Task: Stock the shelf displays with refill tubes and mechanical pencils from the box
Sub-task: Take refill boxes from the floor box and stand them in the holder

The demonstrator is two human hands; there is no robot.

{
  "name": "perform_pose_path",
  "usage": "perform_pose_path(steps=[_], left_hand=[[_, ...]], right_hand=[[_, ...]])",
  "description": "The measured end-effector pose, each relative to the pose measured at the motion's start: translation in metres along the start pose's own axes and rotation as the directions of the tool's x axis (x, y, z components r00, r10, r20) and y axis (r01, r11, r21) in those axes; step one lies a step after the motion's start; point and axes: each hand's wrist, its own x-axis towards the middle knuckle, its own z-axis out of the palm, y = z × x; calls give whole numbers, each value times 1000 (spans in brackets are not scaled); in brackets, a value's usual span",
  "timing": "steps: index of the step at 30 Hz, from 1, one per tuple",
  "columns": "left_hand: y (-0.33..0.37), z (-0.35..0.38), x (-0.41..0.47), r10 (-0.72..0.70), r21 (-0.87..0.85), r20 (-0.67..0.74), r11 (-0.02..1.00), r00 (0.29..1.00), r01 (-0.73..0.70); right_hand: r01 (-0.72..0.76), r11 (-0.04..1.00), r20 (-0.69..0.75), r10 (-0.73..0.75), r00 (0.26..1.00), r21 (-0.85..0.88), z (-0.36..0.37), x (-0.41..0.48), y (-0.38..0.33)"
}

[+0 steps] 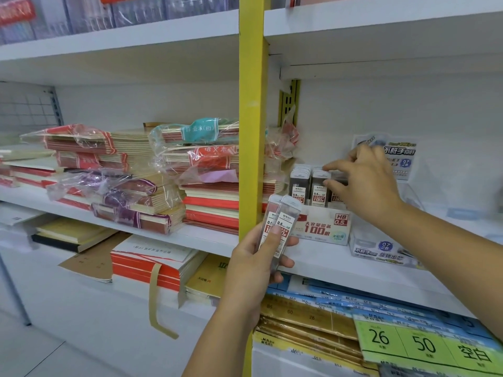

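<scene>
At centre, the left grip (254, 263) is closed round two tubes (284, 224), held upright beside the yellow post (251, 131). Right of centre, the right grip (364, 180) pinches a blurred tube (339, 176) between thumb and forefinger, at the right end of the rows standing in the display box (324, 227) on the shelf (326, 263).

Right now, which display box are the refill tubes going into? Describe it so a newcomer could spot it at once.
Find the yellow upright post; just right of it, on the white shelf, stands a display box holding upright tubes, where the right hand reaches. Its front shows red print and a red HB 0.5 badge, unlike the blue-marked 0.7 box beside it on the right.
</scene>
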Motion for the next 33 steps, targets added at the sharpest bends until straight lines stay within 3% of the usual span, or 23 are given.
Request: perform_pose_path(steps=[2, 5, 7, 9, 11, 16, 19, 21, 24, 27, 33], left_hand=[[0, 1, 0, -3, -2, 4, 1000, 1000, 3], [-1, 3, 0, 1, 2, 17, 1000, 1000, -1], [0, 4, 0, 12, 5, 30, 1000, 999, -13], [0, 6, 0, 25, 6, 42, 1000, 999, -25], [0, 7, 0, 32, 5, 51, 999, 998, -32], [-1, 12, -2, 15, 3, 61, 1000, 998, -15], [0, 10, -1, -24, -12, 24, 1000, 999, 24], [0, 7, 0, -43, -14, -12, 999, 999, 43], [1, 5, 1, -36, 1, -36, 999, 999, 36], [1, 5, 0, -30, 15, -38, 999, 999, 30], [3, 5, -1, -21, 22, -27, 1000, 999, 22]], right_hand=[[-9, 999, -14, 10, 1000, 31, -4, -5, -3], [15, 964, -28, -8, 1000, 267, -18, -24, -18], [18, 873, 58, -53, 997, 487, -27, -41, -33], [-89, 768, 210, -60, 976, 634, -33, -54, -44], [-200, 706, 314, -34, 949, 679, -32, -61, -49], [-338, 547, 346, 93, 934, 766, -35, -59, -46], [-320, 479, 237, 226, 945, 818, -45, -44, -34], [-213, 506, 88, 259, 962, 836, -53, -32, -26], [-44, 694, -54, 118, 992, 719, -56, -22, -19], [42, 851, -54, -17, 998, 523, -47, -19, -18], [14, 946, 46, -31, 998, 324, -24, -6, -9]])
